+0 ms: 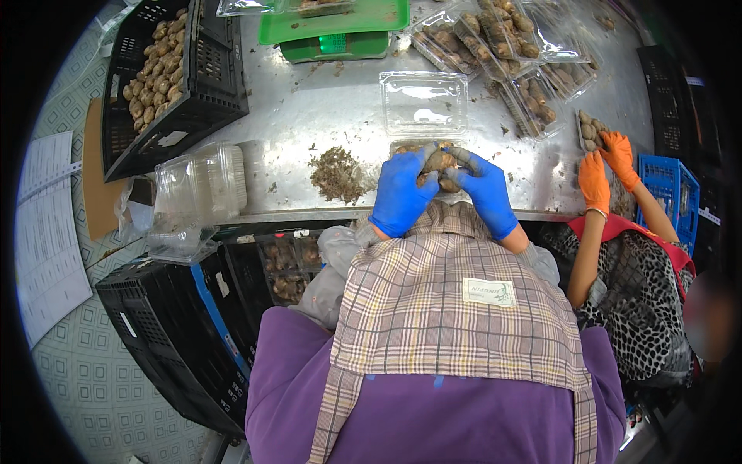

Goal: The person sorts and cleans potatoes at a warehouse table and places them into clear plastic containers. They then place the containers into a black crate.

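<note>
Both my hands wear blue gloves and meet over a clear plastic clamshell box [400, 147] at the table's near edge. Its transparent lid [423, 104] lies folded back, away from me. Brown tubers [439, 163], which look like small taros, show between my fingers. My left hand [404, 188] curls around their left side, fingertips against them. From the right, my right hand [486, 188] grips the same tubers, thumb and fingers nearly meeting the other hand. My hands hide most of the box's contents.
A black crate [214, 64] of tubers stands tilted at left, near stacked empty clamshells [200, 180]. Peelings [336, 174] lie beside my left hand. A green scale [336, 23] and filled boxes [527, 104] are farther back. At right, a co-worker's orange-gloved hands [608, 162] touch another box [590, 129].
</note>
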`<state>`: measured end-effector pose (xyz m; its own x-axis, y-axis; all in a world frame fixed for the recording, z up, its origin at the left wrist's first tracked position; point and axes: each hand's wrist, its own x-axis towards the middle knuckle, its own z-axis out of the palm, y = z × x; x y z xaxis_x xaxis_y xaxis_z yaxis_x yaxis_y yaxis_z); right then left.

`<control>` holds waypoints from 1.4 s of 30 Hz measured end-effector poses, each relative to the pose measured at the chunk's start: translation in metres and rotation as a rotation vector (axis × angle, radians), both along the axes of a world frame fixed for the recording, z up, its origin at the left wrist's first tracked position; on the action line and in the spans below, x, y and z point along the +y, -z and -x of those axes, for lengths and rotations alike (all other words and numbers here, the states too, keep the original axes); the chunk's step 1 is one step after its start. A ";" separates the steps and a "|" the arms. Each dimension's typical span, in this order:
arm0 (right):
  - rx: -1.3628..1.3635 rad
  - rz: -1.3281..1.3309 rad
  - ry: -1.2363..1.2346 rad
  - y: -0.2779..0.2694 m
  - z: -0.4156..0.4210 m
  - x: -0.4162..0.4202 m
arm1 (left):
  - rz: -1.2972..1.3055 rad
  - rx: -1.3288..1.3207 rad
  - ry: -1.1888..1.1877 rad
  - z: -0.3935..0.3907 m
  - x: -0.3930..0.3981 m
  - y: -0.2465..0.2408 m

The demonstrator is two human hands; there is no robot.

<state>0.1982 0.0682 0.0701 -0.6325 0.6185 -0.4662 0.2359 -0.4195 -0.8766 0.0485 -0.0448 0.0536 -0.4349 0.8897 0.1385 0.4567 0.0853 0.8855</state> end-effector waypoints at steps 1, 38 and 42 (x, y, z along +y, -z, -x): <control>-0.019 -0.003 0.007 -0.001 0.001 0.000 | -0.017 0.002 -0.002 0.000 -0.001 -0.001; 0.077 -0.310 0.221 -0.005 0.006 -0.004 | -0.086 -1.460 0.078 -0.005 0.002 0.000; 0.007 -0.401 0.228 -0.007 0.013 -0.007 | -0.116 -1.638 0.082 -0.008 0.003 0.017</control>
